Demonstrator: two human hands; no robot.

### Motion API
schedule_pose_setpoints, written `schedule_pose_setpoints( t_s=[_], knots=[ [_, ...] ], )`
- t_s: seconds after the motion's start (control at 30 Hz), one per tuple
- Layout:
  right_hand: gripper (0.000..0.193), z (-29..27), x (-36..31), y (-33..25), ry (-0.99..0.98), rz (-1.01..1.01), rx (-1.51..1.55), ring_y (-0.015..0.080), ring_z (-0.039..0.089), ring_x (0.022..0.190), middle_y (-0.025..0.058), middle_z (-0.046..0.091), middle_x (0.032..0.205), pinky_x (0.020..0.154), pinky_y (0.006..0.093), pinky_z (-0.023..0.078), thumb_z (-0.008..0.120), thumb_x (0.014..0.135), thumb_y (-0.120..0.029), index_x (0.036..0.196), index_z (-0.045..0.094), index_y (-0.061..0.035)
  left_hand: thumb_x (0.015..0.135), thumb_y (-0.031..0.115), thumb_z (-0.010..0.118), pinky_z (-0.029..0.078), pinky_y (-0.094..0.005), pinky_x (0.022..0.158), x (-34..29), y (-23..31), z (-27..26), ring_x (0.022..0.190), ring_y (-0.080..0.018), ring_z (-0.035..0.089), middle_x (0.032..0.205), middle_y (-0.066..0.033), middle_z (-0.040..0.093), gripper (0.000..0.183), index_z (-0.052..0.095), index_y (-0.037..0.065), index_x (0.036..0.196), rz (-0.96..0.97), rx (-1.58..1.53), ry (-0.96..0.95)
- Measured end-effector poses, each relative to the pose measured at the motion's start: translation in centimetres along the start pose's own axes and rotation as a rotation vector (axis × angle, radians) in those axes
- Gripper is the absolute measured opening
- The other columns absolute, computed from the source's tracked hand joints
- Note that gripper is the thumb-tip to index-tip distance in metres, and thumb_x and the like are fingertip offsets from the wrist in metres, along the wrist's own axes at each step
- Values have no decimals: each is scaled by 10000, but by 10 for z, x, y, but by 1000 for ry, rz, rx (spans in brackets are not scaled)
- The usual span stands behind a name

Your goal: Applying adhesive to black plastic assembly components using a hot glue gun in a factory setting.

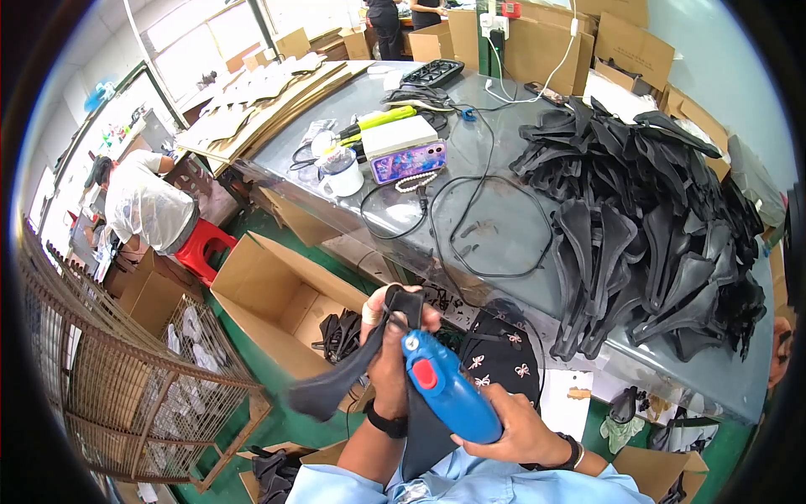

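In front of my body, my left hand (386, 357) grips a black moulded part (336, 388), whose wide curved end hangs toward the lower left. My right hand (516, 428) is wrapped round the rear of a blue handheld power tool (460, 399) with a red button. The tool's front end points up at the part, beside my left fingers. Its working tip is hidden, so I cannot tell whether it touches the part. A large heap of similar black parts (604, 244) lies on the table's right side.
The grey table (495, 223) carries a looped black cable (453, 252), a phone (409, 161) and a white mug (342, 175). Below stands an open carton (277, 290) with black pieces inside. A wire cage (126, 378) is at left; a person (147, 202) sits beyond on a red stool.
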State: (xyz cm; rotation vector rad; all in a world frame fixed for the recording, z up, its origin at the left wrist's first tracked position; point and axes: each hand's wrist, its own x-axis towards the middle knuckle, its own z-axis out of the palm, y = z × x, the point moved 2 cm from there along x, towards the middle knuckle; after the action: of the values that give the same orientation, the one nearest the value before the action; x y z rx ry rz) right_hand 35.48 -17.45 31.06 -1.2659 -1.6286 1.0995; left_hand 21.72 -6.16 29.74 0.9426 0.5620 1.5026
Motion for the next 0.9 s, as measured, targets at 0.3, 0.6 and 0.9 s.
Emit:
schedule_pose_setpoints(
  t_s=[0.3, 0.6, 0.9],
  knots=[
    [636, -11, -13, 18, 90, 18, -359, 262, 680, 653, 168, 653, 781, 597, 331, 540, 816, 679, -374, 1026, 487, 45, 843, 26, 584, 520, -268, 624, 1, 22, -12, 684, -161, 608, 829, -115, 611, 201, 526, 14, 1035, -14, -9, 26],
    [616, -12, -9, 12, 68, -82, -372, 258, 678, 626, 157, 654, 751, 573, 319, 537, 825, 673, -343, 1019, 496, 46, 812, -45, 607, 545, -293, 687, -1, 22, -19, 772, -176, 636, 928, -118, 613, 211, 565, -2, 1014, -27, 80, -80],
    [560, -17, -8, 15, 60, -125, -329, 269, 668, 613, 141, 642, 716, 550, 326, 523, 805, 696, -320, 1025, 503, 19, 792, -45, 642, 510, -224, 678, 3, 33, -28, 775, -114, 618, 910, -72, 626, 258, 591, -4, 1041, -314, 252, -236]
  ],
)
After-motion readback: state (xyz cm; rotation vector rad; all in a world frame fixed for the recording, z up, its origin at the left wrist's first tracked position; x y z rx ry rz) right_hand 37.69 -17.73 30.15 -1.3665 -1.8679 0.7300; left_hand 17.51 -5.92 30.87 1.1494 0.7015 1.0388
